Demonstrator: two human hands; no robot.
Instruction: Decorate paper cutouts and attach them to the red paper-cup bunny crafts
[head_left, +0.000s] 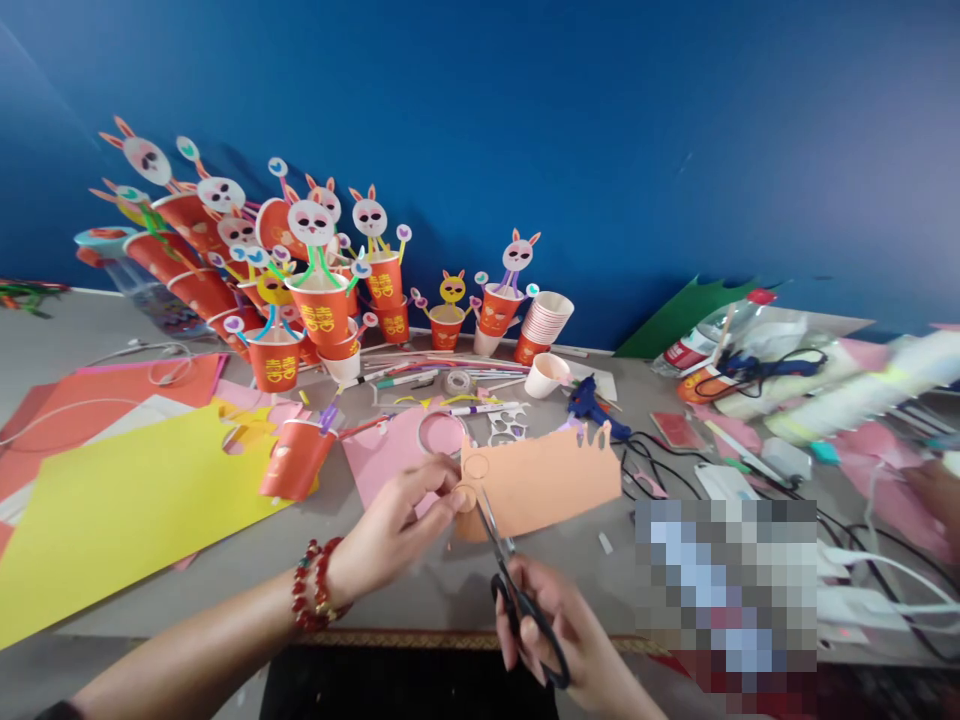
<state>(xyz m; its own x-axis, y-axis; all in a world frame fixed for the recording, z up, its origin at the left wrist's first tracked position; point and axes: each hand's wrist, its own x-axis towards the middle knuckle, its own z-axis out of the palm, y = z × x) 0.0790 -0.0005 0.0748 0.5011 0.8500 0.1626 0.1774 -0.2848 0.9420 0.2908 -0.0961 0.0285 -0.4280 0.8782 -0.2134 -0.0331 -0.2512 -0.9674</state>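
Observation:
My left hand (409, 520), with a red bead bracelet at its wrist, pinches the left edge of a sheet of light orange paper (551, 480). A circle is drawn near that edge, and a rounded piece of the paper sits at my fingertips. Several cut-outs notch the sheet's upper right edge. My right hand (555, 620) has its fingers in the handles of black-handled scissors (496, 540). Their blades point up and away, at the paper just right of my left fingertips. Pink paper (382, 450) with a ring of tape (442, 433) lies behind the left hand.
Red paper cups (322, 305) with rabbit-faced figures crowd the back left. Yellow paper (150, 500) covers the left side, beside a tipped red cup (298, 460). A blue glue gun (596, 405), cables and rolls lie right. Part of another person's hand (934, 495) shows at the right edge.

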